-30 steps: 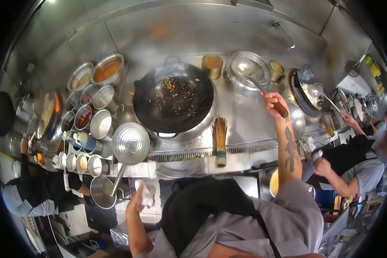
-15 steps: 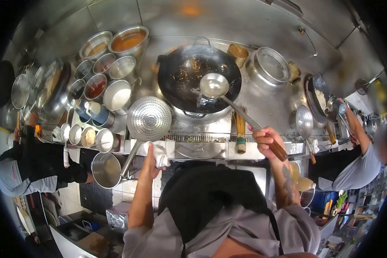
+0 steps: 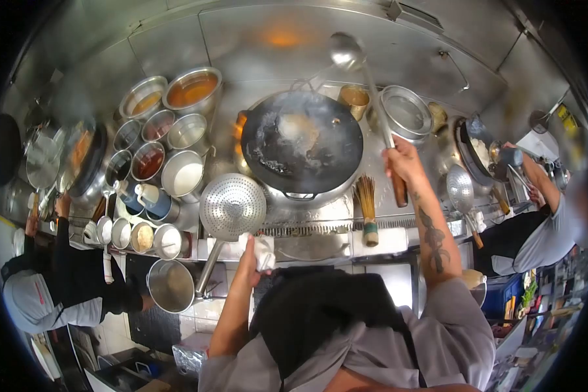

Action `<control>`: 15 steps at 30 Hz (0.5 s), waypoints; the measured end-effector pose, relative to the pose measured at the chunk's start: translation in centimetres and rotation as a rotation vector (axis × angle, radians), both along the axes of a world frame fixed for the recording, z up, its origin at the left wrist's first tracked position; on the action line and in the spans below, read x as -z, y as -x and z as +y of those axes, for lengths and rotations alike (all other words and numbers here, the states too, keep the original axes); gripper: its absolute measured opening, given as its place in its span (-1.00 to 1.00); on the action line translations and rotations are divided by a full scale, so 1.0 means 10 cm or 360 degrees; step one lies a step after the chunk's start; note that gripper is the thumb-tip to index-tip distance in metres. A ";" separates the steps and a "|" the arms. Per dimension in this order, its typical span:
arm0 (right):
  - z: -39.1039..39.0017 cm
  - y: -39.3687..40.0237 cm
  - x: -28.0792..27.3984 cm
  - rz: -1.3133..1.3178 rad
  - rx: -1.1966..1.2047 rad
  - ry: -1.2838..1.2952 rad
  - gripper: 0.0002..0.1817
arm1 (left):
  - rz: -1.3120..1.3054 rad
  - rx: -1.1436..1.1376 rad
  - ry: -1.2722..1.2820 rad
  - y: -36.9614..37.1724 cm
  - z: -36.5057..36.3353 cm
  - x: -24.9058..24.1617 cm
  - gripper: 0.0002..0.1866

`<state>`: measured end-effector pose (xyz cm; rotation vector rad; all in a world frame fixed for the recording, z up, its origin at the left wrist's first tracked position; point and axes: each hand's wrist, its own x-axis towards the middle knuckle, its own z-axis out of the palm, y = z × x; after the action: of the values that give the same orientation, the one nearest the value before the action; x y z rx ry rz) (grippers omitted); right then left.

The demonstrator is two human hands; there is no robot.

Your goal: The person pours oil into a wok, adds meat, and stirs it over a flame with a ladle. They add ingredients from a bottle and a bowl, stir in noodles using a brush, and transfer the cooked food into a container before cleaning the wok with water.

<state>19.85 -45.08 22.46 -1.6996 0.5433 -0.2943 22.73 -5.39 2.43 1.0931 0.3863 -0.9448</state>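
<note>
My right hand (image 3: 402,160) is closed round the wooden handle of a ladle (image 3: 347,52), raised with its bowl above the back rim of the wok. The large black wok (image 3: 333,150) sits on the burner with steam over it and a pale patch of liquid inside. A folded white cloth (image 3: 264,253) is gripped in my left hand (image 3: 247,264), at the front edge of the range. Just beyond that hand, a perforated strainer (image 3: 233,206) rests with its handle slanting down toward a metal pot (image 3: 170,285).
Left of the wok stand several metal containers of sauces and liquids, including an orange one (image 3: 193,89). A bamboo brush (image 3: 367,212) lies at the front right, with a lidded-looking round pot (image 3: 405,111) behind. Co-workers stand at both sides (image 3: 536,228).
My right hand has moved forward and up, lifting the ladle from inside the wok to above its back rim. Steam and a pale patch now show in the wok. My left hand still holds the cloth.
</note>
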 end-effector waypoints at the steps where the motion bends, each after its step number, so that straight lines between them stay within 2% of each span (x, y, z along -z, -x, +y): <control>1: -0.17 0.08 -0.02 -0.0180 0.0080 0.0074 -0.59 | 0.0007 -0.0030 -0.0083 0.01 0.02 0.03 -0.33; 3: -0.54 0.23 -0.02 -0.0293 0.0180 0.0233 -0.56 | 0.0008 -0.0028 0.0001 0.06 0.09 0.11 -0.41; 5: -0.97 0.38 -0.04 -0.0194 0.0263 0.0356 -0.57 | -0.0001 -0.0184 -0.0259 0.16 0.12 0.07 -0.47; 7: -1.61 0.50 0.15 -0.0106 0.0336 0.0704 -0.59 | -0.0013 -0.0189 -0.0361 0.25 0.18 0.08 -0.52; 8: -1.84 0.49 0.27 -0.0102 0.0375 0.0700 -0.59 | -0.0052 -0.0228 -0.0385 0.29 0.19 0.10 -0.53; 10: -2.27 0.50 0.54 0.0244 0.0585 0.1085 -0.64 | 0.0016 -0.0383 -0.0339 0.35 0.20 0.19 -0.51; 12: -2.71 0.44 0.99 0.0388 0.0643 0.1120 -0.66 | 0.0010 -0.0432 -0.0254 0.43 0.18 0.09 -0.46; 14: -2.88 0.41 1.12 0.0522 0.0668 0.1156 -0.67 | -0.0010 -0.0425 -0.0201 0.50 0.17 0.08 -0.39; 15: -2.88 0.37 1.17 0.0654 0.0639 0.0967 -0.73 | -0.0015 -0.0432 -0.0203 0.52 0.14 0.05 -0.39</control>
<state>16.18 -73.88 10.79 -2.2493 1.1974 -0.4292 17.49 -4.02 1.93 1.1270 0.5780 -0.6814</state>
